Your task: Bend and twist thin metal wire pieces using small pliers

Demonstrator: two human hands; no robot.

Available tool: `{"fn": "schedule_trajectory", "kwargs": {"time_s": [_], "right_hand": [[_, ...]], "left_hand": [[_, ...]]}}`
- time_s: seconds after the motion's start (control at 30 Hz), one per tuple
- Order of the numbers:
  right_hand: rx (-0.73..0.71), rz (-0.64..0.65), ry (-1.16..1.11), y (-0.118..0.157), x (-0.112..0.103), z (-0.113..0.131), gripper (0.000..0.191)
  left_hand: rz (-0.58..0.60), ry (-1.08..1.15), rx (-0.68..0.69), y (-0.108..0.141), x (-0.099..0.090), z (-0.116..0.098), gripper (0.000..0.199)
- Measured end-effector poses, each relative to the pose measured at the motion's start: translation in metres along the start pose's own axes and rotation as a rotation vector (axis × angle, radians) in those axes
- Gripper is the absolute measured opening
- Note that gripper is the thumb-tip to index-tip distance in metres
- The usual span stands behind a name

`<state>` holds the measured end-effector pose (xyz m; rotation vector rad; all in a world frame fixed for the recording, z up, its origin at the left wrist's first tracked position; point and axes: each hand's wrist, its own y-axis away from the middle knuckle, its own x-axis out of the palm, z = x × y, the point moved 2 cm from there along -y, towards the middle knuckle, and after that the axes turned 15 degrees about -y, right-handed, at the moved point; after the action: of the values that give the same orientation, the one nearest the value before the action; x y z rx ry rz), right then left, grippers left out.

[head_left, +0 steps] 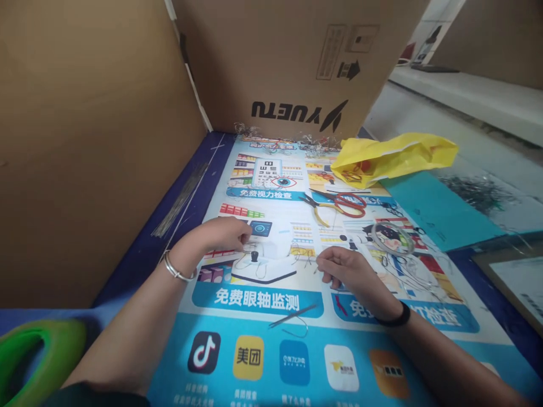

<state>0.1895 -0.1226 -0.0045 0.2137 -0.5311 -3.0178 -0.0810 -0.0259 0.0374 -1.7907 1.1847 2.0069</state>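
Note:
My left hand (229, 233) hangs over the printed poster, its fingers pinched together at the end of a thin wire (255, 277) that loops below the fingertips. To its right, my right hand (344, 267) has thumb and forefinger closed on another fine bent wire (303, 254); its exact ends are hard to make out. Beyond the hands lie pliers with yellow handles (321, 216) and scissors with red handles (350, 203). Nearer to me, a pair of thin pointed metal pieces (292, 316) rests beside a curved wire (296, 333).
A roll of tape (392, 238) lies right of my right hand, by loose wire coils. Straight wires (180, 200) are bundled at left. A yellow bag (399, 155) and a wire heap (475, 192) sit at right. Cardboard walls (288, 62) stand behind; a green ring (63, 356) is lower left.

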Motion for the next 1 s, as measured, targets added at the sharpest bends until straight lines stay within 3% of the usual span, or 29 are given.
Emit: {"fn": "schedule_trajectory", "kwargs": {"time_s": [0.33,0.6,1.0], "right_hand": [[0.013,0.021,0.046,0.003,0.000,0.000,0.023],[0.001,0.038,0.083,0.007,0.003,0.006,0.026],[-0.126,0.023,0.082,0.010,0.008,0.003,0.018]], "left_hand": [[-0.024,-0.018,-0.015,-0.002,-0.002,-0.005,0.014],[-0.019,0.041,0.023,-0.006,0.004,0.005,0.017],[-0.042,0.136,0.060,-0.011,0.008,0.012,0.016]]}}
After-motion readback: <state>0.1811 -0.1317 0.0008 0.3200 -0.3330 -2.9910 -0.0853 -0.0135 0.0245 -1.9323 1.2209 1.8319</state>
